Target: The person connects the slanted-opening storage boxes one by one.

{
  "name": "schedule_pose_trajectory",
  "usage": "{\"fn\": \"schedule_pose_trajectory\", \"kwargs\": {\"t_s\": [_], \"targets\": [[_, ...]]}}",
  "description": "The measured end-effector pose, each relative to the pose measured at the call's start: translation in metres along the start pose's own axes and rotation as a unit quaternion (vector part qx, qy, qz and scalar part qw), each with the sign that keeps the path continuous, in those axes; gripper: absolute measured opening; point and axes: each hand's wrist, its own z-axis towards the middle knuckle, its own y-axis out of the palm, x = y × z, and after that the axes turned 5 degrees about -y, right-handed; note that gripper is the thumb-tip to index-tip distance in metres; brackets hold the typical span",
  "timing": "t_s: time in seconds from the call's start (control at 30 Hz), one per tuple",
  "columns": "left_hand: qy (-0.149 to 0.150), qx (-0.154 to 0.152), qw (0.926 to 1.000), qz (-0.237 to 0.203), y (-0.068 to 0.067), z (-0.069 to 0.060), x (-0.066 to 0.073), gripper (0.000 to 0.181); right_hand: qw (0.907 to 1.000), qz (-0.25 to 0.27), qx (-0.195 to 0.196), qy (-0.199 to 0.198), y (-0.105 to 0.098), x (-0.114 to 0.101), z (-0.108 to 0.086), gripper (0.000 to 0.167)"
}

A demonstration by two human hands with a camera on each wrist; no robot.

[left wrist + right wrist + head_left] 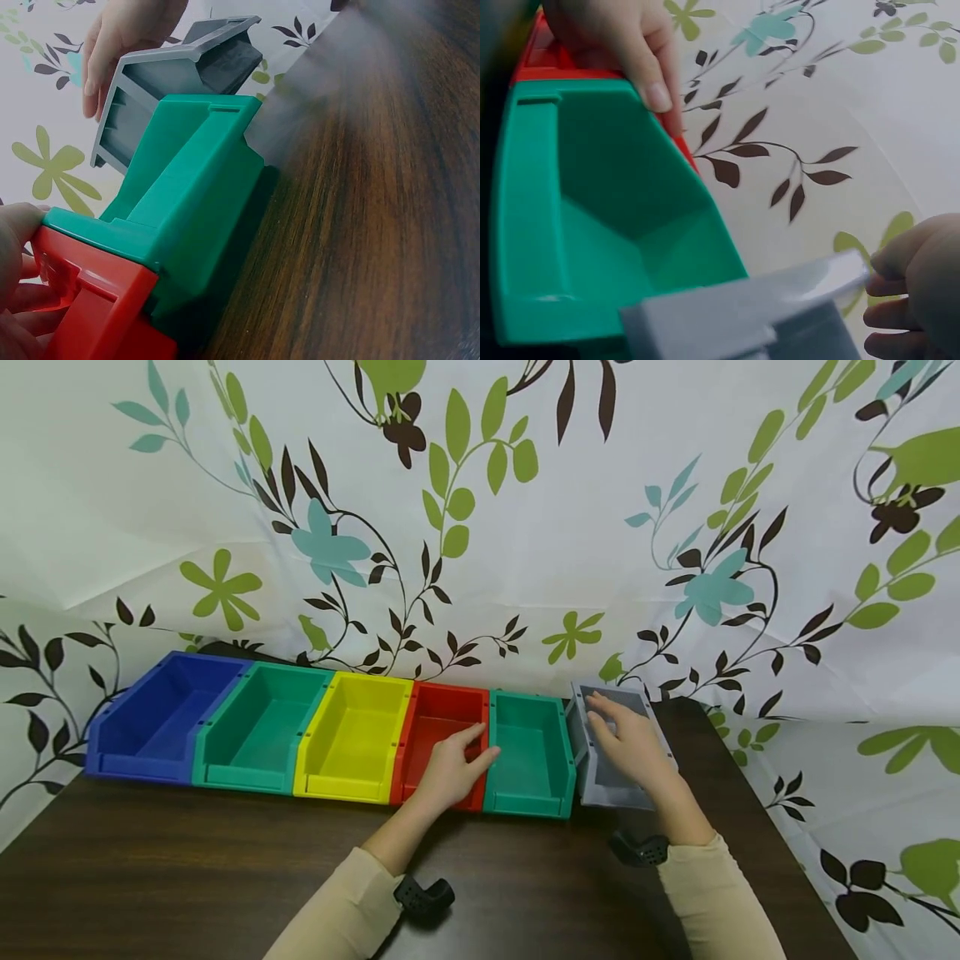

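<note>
My left hand (452, 770) reaches over the red bin (433, 722). In the left wrist view its thumb lies at the edge of the green bin (187, 195), while the other fingers curl inside the red bin, so the adjoining walls stand between them. Above the grey bin (611, 781) is my right hand (633, 745), its fingers extended and parted toward the far left corner. In the right wrist view the thumb comes close to the end of the grey rim; contact is unclear. The grey bin stands slightly askew, with a gap beside the green bin.
Left of the red bin, a yellow bin (352, 727), another green bin (258, 718) and a blue bin (161, 718) stand side by side. A dark wooden table (187, 868) supports the row. Behind hangs a white leaf-patterned curtain (570, 543); the table's right edge lies past the grey bin.
</note>
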Motion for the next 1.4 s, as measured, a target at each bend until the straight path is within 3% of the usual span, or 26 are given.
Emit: {"fn": "schedule_pose_trajectory", "kwargs": {"t_s": [0.17, 1.03, 1.4], "targets": [[-0.006, -0.004, 1.0, -0.003, 0.002, -0.001, 0.002, 0.053, 0.9999, 0.006, -0.014, -0.008, 0.01, -0.001, -0.003, 0.041], [-0.014, -0.002, 0.9999, -0.007, 0.001, 0.0, 0.001, 0.053, 0.9997, 0.021, 0.004, 0.013, 0.039, 0.0, -0.007, 0.04], [-0.021, 0.001, 0.9997, -0.01, 0.001, 0.0, 0.001, 0.054, 0.9999, 0.014, 0.004, 0.009, 0.043, 0.0, -0.009, 0.04]]}}
